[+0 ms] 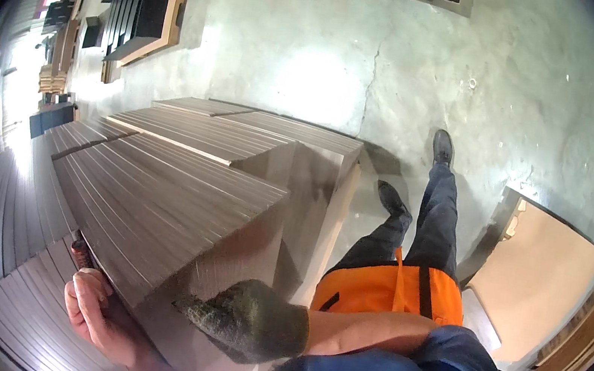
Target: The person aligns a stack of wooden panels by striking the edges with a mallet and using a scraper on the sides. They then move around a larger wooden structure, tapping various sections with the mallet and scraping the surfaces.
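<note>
**Pinch and slip risk at near stack; hands apart**

Largest first: floor [420, 66], grey, with a crack. Footing could be lost if a step is taken while attention is given to the boards.

Near stack [166, 201]: grey-brown boards, packed tight, placed in front and to the person's left. Other stacks are set close behind [206, 132] and at far left [8, 213]. Boards could be slid out of line or a corner chipped if one is pushed or dragged unevenly; smooth-looking faces would be the likely cause.

Tan panel [539, 273]: laid on the person's right side. It could be struck if a turn is made with something long in hand.

Shoes [443, 149]: placed beyond the stacks' right end. A toe could be caught on the pale base edge if the stance is shifted.

Right hand [240, 319]: gloved, held by the near stack's corner. Whether the corner is gripped cannot be told. If it is, the grip could be lost through the bulky glove.

Left hand [89, 304]: bare, fingers curled, held well apart from the right. Skin could be scraped on board edges, or fingers pinched in the gap between stacks.

Dark-red handle [81, 254]: seen at the left fingertips; whether it is held cannot be told. If loose, it could be dropped into the gap.
</note>
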The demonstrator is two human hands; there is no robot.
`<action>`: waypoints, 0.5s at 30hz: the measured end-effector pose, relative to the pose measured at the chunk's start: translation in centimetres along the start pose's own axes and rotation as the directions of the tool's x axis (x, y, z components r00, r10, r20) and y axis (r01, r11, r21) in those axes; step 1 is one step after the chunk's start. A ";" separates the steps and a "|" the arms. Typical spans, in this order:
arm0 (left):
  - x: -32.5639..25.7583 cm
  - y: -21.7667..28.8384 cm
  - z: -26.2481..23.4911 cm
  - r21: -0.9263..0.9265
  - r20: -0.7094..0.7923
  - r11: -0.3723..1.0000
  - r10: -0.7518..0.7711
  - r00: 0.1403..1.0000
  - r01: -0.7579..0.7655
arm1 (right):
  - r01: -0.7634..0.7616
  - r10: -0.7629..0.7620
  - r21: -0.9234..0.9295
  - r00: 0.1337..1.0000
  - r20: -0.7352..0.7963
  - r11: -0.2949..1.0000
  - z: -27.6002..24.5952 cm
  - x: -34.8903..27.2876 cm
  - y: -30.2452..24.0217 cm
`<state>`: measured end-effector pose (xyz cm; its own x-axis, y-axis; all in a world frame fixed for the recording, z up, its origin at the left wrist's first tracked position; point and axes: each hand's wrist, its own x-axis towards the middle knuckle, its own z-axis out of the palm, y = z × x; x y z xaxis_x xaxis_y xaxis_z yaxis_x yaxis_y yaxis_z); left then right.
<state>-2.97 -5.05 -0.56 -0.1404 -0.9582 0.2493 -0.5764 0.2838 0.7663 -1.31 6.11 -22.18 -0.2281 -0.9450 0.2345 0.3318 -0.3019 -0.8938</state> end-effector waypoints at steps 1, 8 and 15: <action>0.0 -0.2 -0.6 0.025 -0.038 1.000 0.004 0.999 -0.003 | 0.326 -0.320 -0.163 0.945 0.064 0.931 -3.5 2.1 -3.0; 0.0 0.1 0.0 0.029 -0.032 1.000 0.003 0.999 -0.002 | -0.508 0.317 -0.304 0.804 -0.502 0.806 -13.6 2.1 4.1; 0.4 -0.3 -0.4 -0.009 0.012 0.999 0.031 0.999 -0.031 | -0.235 0.149 -0.571 0.970 -0.194 0.786 -13.6 3.1 6.0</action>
<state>-2.51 -5.46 -0.41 -0.1679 -0.9492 0.2661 -0.5648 0.3139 0.7632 -12.44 3.06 -31.99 -0.3498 -0.9366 0.0202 -0.2086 0.0569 -0.9763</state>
